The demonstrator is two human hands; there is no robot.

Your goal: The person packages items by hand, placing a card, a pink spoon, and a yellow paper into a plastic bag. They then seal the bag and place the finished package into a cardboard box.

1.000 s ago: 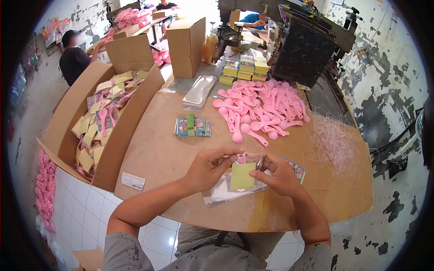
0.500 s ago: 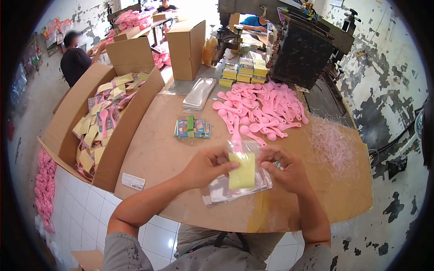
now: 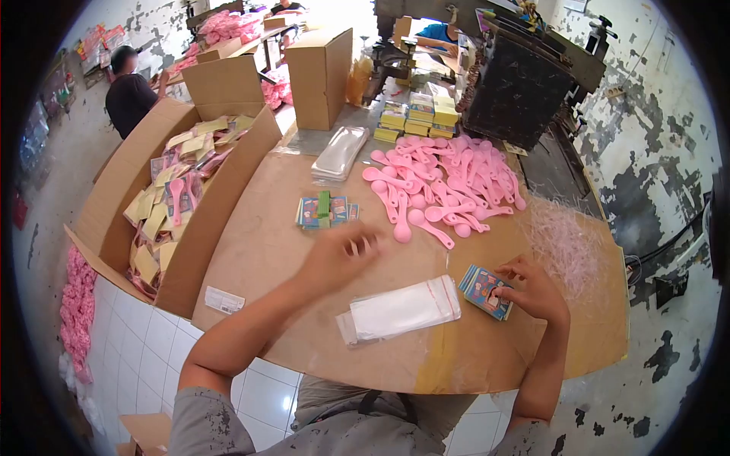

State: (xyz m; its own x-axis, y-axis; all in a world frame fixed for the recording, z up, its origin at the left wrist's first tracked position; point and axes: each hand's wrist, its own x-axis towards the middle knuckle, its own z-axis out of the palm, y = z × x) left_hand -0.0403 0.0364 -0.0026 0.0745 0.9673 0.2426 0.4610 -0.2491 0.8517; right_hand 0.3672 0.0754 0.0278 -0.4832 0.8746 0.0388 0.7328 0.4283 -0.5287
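My left hand [image 3: 342, 257] is in the air over the left-middle of the table, slightly blurred, its fingers apart and nothing visible in them. My right hand [image 3: 537, 289] rests at a stack of small printed cards [image 3: 484, 295], with thumb and fingers closed on its right side. Between the hands lies a pile of clear plastic bags [image 3: 403, 308]. Beyond them spreads a heap of pink plastic spoons [image 3: 449, 186]. Another bundle of cards [image 3: 310, 214], tied with a green band [image 3: 324, 205], lies past my left hand.
At left stands an open carton [image 3: 190, 258] with filled packets [image 3: 179, 190]. More clear bags [image 3: 339, 156] and yellow card stacks [image 3: 418, 114] lie at the back. Shredded plastic [image 3: 566, 243] sits on the right, near a black machine [image 3: 517, 91]. A co-worker [image 3: 131, 93] is far left.
The clear bag with a yellow card and pink spoon has left my hands and is not distinguishable now. My left hand moved left and up; my right moved right onto the cards.
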